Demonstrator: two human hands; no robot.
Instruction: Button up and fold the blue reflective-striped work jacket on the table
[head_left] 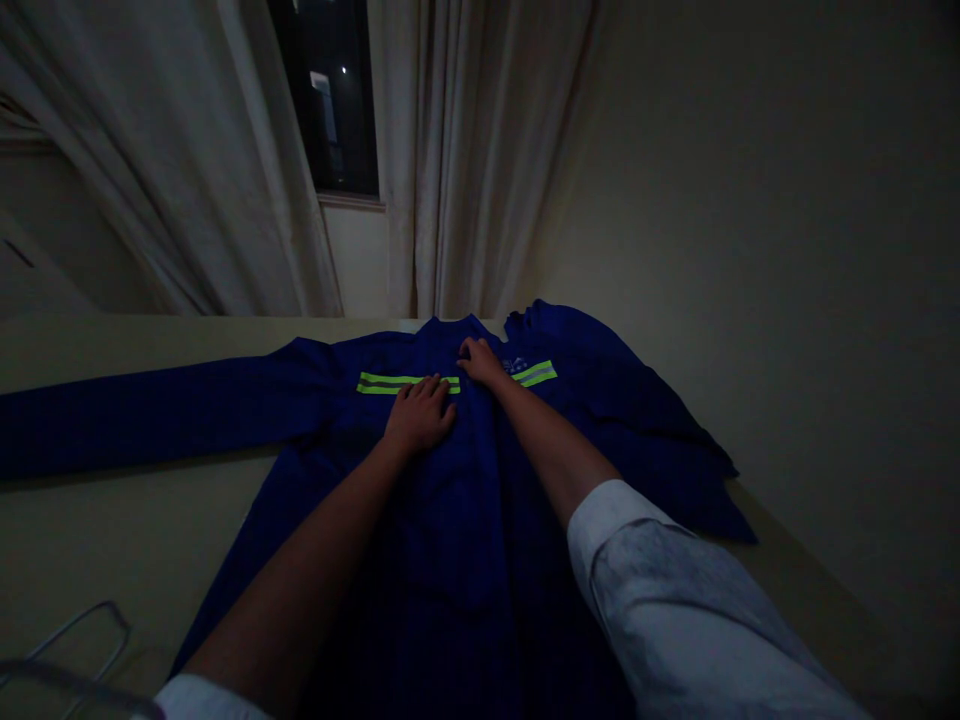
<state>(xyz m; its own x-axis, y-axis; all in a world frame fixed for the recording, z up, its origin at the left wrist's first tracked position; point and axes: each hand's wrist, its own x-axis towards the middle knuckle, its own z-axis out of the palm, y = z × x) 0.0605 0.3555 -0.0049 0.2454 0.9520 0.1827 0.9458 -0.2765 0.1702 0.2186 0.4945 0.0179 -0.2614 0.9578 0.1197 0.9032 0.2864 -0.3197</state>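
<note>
A dark blue work jacket [457, 500] lies spread on the table, its front facing up and its collar at the far side. Yellow-green reflective strips cross the chest, with a small pale logo above the right-hand strip. Flat on the left chest rests my left hand [421, 412], fingers outstretched over the end of one strip. My right hand [482, 362] is at the front edge just below the collar, its fingers curled in a pinch on the cloth. One sleeve [150, 415] stretches out to the left; the other side lies bunched toward the wall.
At the lower left, a wire clothes hanger [112, 640] lies on the pale table [217, 530]. Long curtains [480, 150] hang beyond the table around a dark window [334, 100]. A plain wall [787, 250] borders the right side. The room is dim.
</note>
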